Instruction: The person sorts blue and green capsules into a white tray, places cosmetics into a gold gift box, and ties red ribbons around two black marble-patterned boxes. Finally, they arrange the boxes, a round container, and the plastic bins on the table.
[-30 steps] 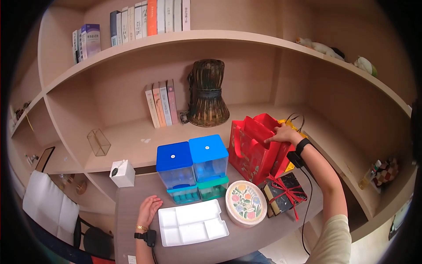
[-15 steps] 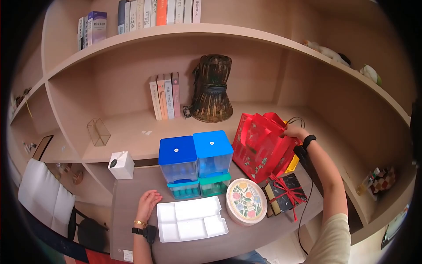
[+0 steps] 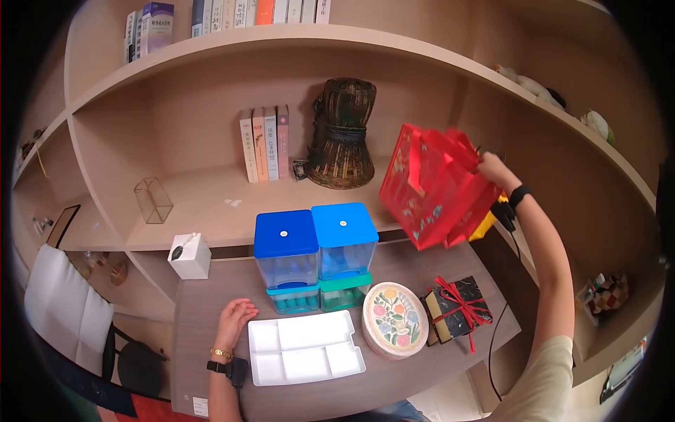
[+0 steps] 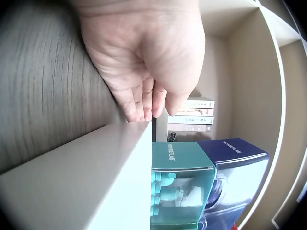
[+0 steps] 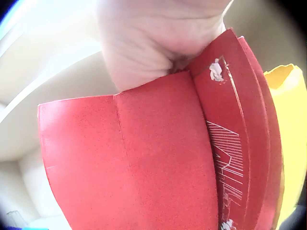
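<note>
My right hand grips the top edge of a red paper gift bag, which hangs tilted above the back of the table. Several red layers are bunched together under that hand in the right wrist view, and part of a yellow bag shows beside them. The grasping fingertips are hidden behind the red paper. On the table my left hand lies with relaxed, slightly bent fingers, holding nothing. Its fingertips are close to the side of a white compartment tray.
Stacked clear boxes with blue lids stand behind the tray. To its right are a round floral box and a black box with red ribbon. A white cube sits back left. Behind, the shelf holds books and a woven basket.
My right hand has lifted the red bag off the table, up and to the right, and tilted it. The yellow bag shows below it. My left hand has stayed beside the tray.
</note>
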The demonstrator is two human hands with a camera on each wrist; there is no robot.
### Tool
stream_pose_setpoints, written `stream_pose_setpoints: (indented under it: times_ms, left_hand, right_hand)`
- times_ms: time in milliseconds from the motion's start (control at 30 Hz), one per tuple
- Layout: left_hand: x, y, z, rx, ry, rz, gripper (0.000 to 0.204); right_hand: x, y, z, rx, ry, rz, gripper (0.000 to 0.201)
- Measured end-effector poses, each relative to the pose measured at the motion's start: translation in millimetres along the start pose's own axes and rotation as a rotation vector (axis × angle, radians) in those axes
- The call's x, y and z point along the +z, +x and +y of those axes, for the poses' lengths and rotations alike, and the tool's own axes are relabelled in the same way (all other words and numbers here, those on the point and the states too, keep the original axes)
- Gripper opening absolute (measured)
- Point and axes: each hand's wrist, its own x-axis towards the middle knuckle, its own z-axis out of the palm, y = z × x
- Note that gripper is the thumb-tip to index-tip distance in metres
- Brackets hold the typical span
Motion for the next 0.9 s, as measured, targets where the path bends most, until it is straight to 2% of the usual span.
stream_pose_setpoints:
  times_ms: [67,167,267,333,400,533,633,733,767,867,900]
  left_hand:
    - [0.5,0.4,-0.1,-0.003,0.003,0.006,0.023]
    - [0.1,0.6,0.0,-0.015,0.005,0.018,0.023]
    - [2.2,-0.4,4.0,-0.024,-0.012,0.024,0.023]
    - [-0.3,-0.2,2.1,-0.022,-0.049,0.013,0.023]
    - [-1.7,0.7,1.8,-0.042,-0.068,0.021,0.024]
    - [-1.9,1.4,4.7,-0.074,-0.106,0.027,0.025]
    - [0.8,0.0,8.6,-0.090,-0.109,0.028,0.025]
    - [3.1,0.7,8.7,-0.098,-0.103,0.033,0.025]
    - [3.8,0.7,8.1,-0.093,-0.100,0.033,0.025]
    - [3.1,-0.5,7.7,-0.080,-0.086,0.029,0.026]
    - [3.3,-0.2,7.7,-0.076,-0.077,0.024,0.026]
  right_hand:
    - [-13.8,23.2,-8.7,-0.037,-0.048,0.033,0.030]
    - [-10.4,58.6,-20.3,0.007,-0.126,0.011,0.034]
    - [15.4,87.3,-33.5,0.003,-0.202,0.069,0.037]
    - [33.3,95.9,-45.2,0.007,-0.200,0.048,0.037]
    - [64.6,122.4,-37.2,-0.040,-0.187,0.027,0.038]
    - [103.3,130.5,-49.6,0.036,-0.194,-0.120,0.039]
    - [116.9,129.3,-57.7,0.162,-0.057,-0.183,0.047]
    - [116.3,132.4,-56.2,0.056,-0.063,-0.273,0.062]
    - [112.6,129.5,-55.3,0.078,-0.051,-0.273,0.073]
    - [106.9,94.3,-64.1,-0.021,-0.174,0.141,0.068]
    - [101.9,83.9,-63.7,-0.068,-0.164,0.171,0.065]
